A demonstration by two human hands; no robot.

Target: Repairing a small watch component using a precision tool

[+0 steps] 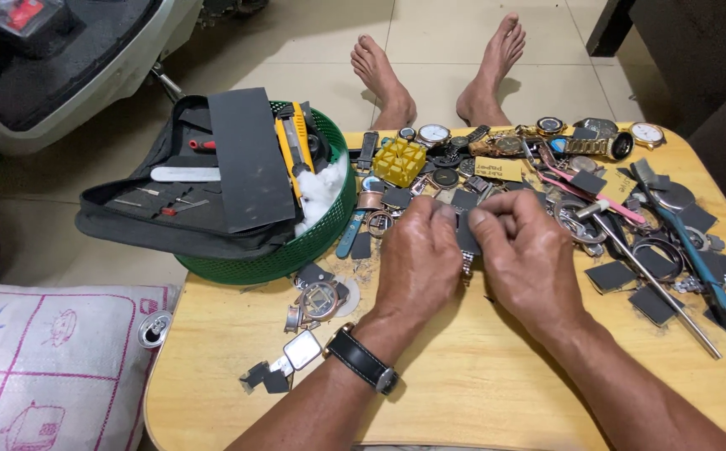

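My left hand [417, 263] and my right hand [526, 250] meet over the middle of a small wooden table [463, 376]. Together they pinch a small dark piece [466, 238], and a bit of metal watch band [467, 269] hangs below it between the hands. My left wrist wears a black-strapped watch [363, 361]. Most of the held piece is hidden by my fingers. Around the hands lie several watches [434, 134], watch cases and dark square scraps [612, 276].
A green basket [296, 250] at the table's left holds a black tool pouch [171, 209], a dark sheet, yellow cutters and cotton. A yellow block [399, 160], a metal rod [660, 288] and a blue-handled tool [697, 259] lie nearby. My bare feet [388, 79] rest beyond the table.
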